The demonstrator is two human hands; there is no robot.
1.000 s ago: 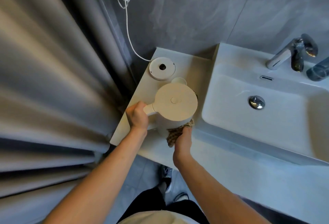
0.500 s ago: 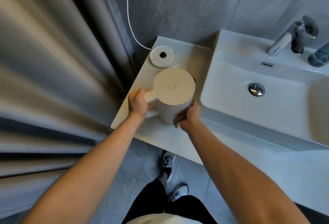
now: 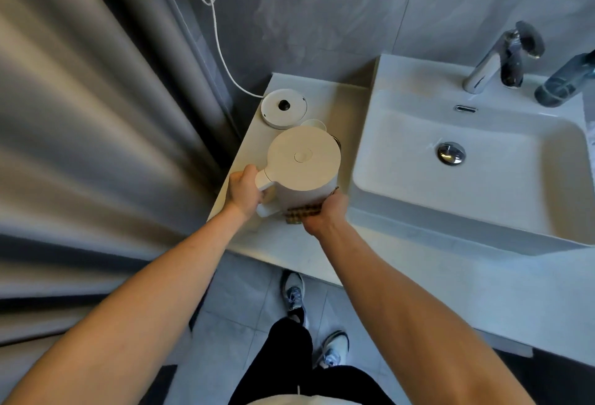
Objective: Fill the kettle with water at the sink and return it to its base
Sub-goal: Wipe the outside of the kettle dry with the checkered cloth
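White kettle handle in closed left hand

Kettle: white, cylindrical, flat closed lid with a small round button at its centre; white loop handle on its left side, pointing toward the near-left. Upright, at the counter's left end, off its base, left of the sink.

Base: white round disc with a dark central connector, flat on the counter's far-left corner, just behind the kettle, uncovered; a white cord runs from it up the wall.

Sink: white rectangular basin, chrome drain stopper at its middle, overflow slot in the far wall, chrome tap at the far rim.
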